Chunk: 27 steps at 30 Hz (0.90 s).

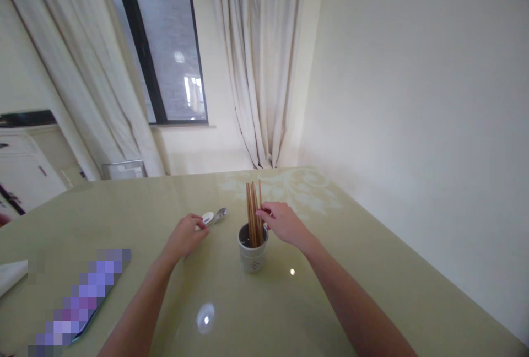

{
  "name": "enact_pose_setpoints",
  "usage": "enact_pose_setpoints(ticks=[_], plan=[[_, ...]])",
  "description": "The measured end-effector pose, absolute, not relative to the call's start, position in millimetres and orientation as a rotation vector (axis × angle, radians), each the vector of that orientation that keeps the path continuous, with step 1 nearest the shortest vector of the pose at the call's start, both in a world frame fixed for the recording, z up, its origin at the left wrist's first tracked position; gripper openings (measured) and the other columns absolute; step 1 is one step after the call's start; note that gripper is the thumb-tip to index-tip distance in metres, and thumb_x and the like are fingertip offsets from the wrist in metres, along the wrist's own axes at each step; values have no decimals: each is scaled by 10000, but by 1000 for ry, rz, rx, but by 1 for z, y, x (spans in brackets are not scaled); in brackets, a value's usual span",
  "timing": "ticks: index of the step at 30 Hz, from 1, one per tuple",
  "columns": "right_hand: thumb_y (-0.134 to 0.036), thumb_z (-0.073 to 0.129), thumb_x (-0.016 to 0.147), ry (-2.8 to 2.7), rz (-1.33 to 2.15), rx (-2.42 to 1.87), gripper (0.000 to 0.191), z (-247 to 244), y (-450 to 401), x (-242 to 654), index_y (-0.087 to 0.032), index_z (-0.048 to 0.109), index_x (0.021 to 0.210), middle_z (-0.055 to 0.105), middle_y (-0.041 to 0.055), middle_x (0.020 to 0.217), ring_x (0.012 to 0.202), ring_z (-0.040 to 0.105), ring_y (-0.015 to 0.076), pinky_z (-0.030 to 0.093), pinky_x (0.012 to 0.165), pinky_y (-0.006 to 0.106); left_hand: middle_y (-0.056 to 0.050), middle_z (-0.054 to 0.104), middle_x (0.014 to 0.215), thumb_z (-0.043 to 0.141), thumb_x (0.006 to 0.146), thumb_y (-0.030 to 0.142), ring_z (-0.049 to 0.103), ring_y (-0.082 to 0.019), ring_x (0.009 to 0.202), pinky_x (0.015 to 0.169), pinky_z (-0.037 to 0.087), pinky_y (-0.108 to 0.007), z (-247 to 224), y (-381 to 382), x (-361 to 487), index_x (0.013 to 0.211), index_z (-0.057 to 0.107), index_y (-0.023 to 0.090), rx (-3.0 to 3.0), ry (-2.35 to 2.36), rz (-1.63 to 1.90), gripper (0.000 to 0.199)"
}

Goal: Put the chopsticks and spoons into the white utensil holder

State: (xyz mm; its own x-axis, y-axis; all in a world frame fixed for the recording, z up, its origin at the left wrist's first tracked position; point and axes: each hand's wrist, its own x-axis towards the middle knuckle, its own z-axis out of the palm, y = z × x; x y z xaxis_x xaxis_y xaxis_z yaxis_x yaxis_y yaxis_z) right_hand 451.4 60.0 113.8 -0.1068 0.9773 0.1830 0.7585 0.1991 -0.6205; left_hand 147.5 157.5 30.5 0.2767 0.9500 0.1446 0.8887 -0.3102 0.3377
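Near the middle of the table stands a light-coloured cup (253, 260) with a small dark pattern and a dark inside. Several wooden chopsticks (252, 214) rise out of it, almost upright. My right hand (283, 222) is at the cup's right side, thumb and fingers pinched on the rightmost chopstick. To the left of the cup, my left hand (188, 236) has its fingers curled over the handles of the spoons. A shiny metal spoon bowl (221, 212) and a white oval piece (207, 217), perhaps a second spoon, show beyond its fingertips; the handles are mostly hidden.
The glossy greenish table (248, 324) reaches toward the curtains (264, 70) and window. A pale wall (413, 98) runs along the right edge. At left lies a pixelated flat object (88, 296), near a white item (12, 275). A white cabinet (28, 164) stands behind.
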Motion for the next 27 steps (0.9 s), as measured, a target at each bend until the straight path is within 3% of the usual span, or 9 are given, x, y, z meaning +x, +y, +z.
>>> enact_pose_setpoints(ticks=[6, 14, 17, 21, 27], plan=[[-240, 618, 1026, -1923, 457, -1622, 205, 118, 58, 450, -190, 676, 835, 734, 9, 779, 656, 680, 144, 405, 630, 237, -126, 795, 1102, 644, 789, 426, 727, -303, 1060, 1011, 514, -376, 49, 154, 148, 785, 790, 201, 2222, 1611, 784, 268], [-257, 626, 1024, -1956, 384, -1648, 227, 128, 53, 449, -193, 730, 833, 767, 44, 814, 752, 700, 187, 421, 679, 269, -46, 763, 770, 701, 787, 605, 694, -216, 735, 677, 512, -300, 96, 129, 175, 834, 687, 188, 1886, 1195, 1023, 419], [-352, 666, 1009, -1846, 261, -1674, 196, 140, 46, 452, -195, 756, 930, 786, 67, 883, 821, 708, 219, 441, 721, 302, -30, 740, 783, 725, 820, 579, 672, -182, 728, 666, 501, -273, 115, 112, 192, 879, 683, 183, 1819, 1048, 1124, 403], [-399, 624, 1025, -1663, 385, -1332, 224, 156, 32, 448, -210, 730, 1083, 771, 31, 888, 719, 693, 170, 484, 671, 279, -21, 742, 834, 723, 889, 479, 681, -162, 778, 732, 528, -268, 132, 83, 221, 901, 696, 194, 1850, 862, 1127, 286], [-377, 636, 1008, -1506, 516, -982, 203, 167, 21, 446, -201, 728, 969, 743, 15, 811, 694, 700, 155, 513, 626, 254, -43, 787, 949, 652, 962, 484, 714, -186, 882, 807, 554, -288, 132, 69, 240, 1011, 738, 208, 1926, 748, 1012, 294]])
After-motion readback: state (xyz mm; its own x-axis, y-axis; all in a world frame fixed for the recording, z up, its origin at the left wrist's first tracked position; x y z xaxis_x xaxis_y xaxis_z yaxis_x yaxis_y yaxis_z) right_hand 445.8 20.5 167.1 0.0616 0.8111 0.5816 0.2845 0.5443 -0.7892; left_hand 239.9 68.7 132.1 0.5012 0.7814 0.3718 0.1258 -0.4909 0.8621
